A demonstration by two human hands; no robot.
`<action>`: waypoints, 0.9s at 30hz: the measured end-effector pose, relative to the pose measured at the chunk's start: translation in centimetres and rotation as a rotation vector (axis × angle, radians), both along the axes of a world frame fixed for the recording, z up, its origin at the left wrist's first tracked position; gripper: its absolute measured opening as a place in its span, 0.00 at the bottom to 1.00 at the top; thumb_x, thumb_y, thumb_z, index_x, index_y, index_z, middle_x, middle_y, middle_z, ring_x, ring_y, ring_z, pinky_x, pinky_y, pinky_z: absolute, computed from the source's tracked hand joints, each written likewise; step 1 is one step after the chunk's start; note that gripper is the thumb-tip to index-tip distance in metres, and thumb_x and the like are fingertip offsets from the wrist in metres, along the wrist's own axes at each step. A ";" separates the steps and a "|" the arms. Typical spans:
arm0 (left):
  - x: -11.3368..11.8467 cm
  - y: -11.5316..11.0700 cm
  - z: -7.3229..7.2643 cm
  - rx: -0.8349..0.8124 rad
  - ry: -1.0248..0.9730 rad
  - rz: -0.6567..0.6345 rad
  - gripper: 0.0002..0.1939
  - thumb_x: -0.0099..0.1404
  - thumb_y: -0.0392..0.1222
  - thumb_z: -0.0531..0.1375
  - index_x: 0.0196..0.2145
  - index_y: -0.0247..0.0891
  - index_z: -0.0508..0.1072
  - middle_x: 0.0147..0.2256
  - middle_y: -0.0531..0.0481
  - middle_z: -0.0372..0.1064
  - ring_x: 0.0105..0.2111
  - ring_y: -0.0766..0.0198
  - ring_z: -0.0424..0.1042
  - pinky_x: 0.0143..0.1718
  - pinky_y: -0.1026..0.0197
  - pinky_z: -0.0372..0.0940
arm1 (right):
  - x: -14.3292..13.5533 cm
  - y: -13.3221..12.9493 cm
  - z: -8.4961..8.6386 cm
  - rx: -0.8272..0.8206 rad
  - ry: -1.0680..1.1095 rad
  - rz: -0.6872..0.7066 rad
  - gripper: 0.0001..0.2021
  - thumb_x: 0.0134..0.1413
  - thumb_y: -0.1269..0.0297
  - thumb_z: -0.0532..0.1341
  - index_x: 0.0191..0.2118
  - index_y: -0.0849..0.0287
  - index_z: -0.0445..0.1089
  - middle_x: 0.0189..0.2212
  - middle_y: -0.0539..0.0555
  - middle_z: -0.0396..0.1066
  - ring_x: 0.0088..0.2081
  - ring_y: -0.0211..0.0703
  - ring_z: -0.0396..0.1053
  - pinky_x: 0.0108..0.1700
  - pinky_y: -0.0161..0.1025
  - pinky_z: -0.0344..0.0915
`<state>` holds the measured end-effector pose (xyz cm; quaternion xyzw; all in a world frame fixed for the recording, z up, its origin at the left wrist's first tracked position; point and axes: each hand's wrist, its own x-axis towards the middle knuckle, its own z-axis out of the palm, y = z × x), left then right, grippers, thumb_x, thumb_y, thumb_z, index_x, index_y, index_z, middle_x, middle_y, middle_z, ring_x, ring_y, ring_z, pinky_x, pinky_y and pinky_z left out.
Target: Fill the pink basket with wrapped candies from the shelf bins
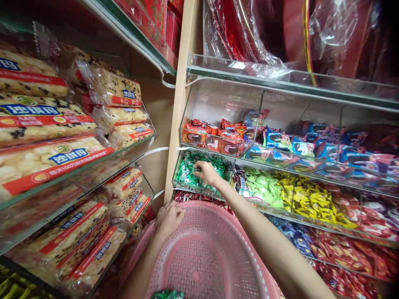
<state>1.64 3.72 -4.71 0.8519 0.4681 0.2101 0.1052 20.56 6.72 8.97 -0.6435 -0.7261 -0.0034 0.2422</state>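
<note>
My left hand (pixel 168 219) is closed over the far left part of the rim of a pink perforated plastic basket (pixel 249 249). Several green-wrapped candies (pixel 167 294) lie in the basket at its near side. My right hand (pixel 206 172) reaches over the basket into a clear shelf bin (pixel 199 187) filled with small green-wrapped candies (pixel 186 168). Its fingers are curled together just over the candies; whatever they may hold is hidden.
Wrapped pastry bars (pixel 59 155) fill clear shelves on the left. Yellow candies (pixel 311 199), light green candies (pixel 264 187) and red packets (pixel 212 139) occupy nearby bins. A wooden post (pixel 176 124) divides the shelves. Above runs a glass shelf edge (pixel 280 85).
</note>
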 end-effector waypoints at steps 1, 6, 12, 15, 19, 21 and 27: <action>0.0 0.0 0.0 0.000 0.003 0.003 0.18 0.65 0.49 0.50 0.29 0.41 0.76 0.36 0.49 0.68 0.39 0.64 0.67 0.37 0.64 0.56 | 0.1 0.0 0.0 0.038 -0.007 0.009 0.08 0.47 0.70 0.62 0.37 0.60 0.69 0.32 0.52 0.70 0.34 0.39 0.65 0.36 0.33 0.58; 0.0 -0.3 0.3 0.015 0.029 0.017 0.20 0.66 0.50 0.48 0.28 0.40 0.76 0.34 0.48 0.68 0.37 0.63 0.67 0.35 0.63 0.55 | 0.5 0.1 -1.0 0.016 -0.058 0.029 0.13 0.48 0.71 0.61 0.43 0.61 0.68 0.39 0.56 0.70 0.40 0.42 0.66 0.41 0.35 0.59; -0.1 -0.4 0.5 0.000 0.026 0.018 0.20 0.65 0.50 0.49 0.29 0.40 0.76 0.35 0.48 0.68 0.37 0.63 0.67 0.35 0.63 0.55 | 0.9 0.0 -1.9 -0.048 -0.026 0.026 0.16 0.49 0.69 0.61 0.46 0.61 0.67 0.40 0.57 0.70 0.41 0.43 0.67 0.42 0.36 0.60; -0.1 -0.3 0.3 0.008 0.030 0.017 0.20 0.66 0.50 0.49 0.29 0.40 0.76 0.35 0.48 0.67 0.37 0.63 0.67 0.35 0.63 0.55 | 0.8 -0.4 -2.0 -0.038 -0.029 0.023 0.16 0.49 0.69 0.61 0.46 0.62 0.67 0.41 0.58 0.70 0.41 0.43 0.67 0.42 0.36 0.60; -0.1 -0.3 0.2 0.016 0.026 0.014 0.20 0.66 0.50 0.48 0.29 0.40 0.76 0.35 0.48 0.67 0.37 0.64 0.67 0.35 0.63 0.55 | 0.6 -0.8 -2.1 -0.020 -0.045 0.025 0.15 0.50 0.71 0.60 0.46 0.62 0.67 0.41 0.58 0.70 0.42 0.44 0.66 0.43 0.36 0.59; -0.1 -0.3 0.2 0.014 0.024 0.017 0.20 0.66 0.50 0.49 0.29 0.40 0.76 0.35 0.48 0.67 0.37 0.64 0.67 0.35 0.64 0.55 | 0.7 -0.9 -2.1 -0.013 -0.059 0.021 0.13 0.50 0.71 0.59 0.45 0.62 0.68 0.41 0.58 0.70 0.42 0.44 0.66 0.42 0.36 0.59; -0.1 -0.4 0.5 -0.006 0.034 0.018 0.19 0.65 0.49 0.49 0.29 0.40 0.76 0.36 0.48 0.68 0.38 0.64 0.67 0.36 0.64 0.56 | 0.9 -0.1 -1.5 0.047 0.078 -0.025 0.11 0.49 0.67 0.61 0.41 0.60 0.69 0.35 0.53 0.71 0.36 0.40 0.66 0.39 0.35 0.59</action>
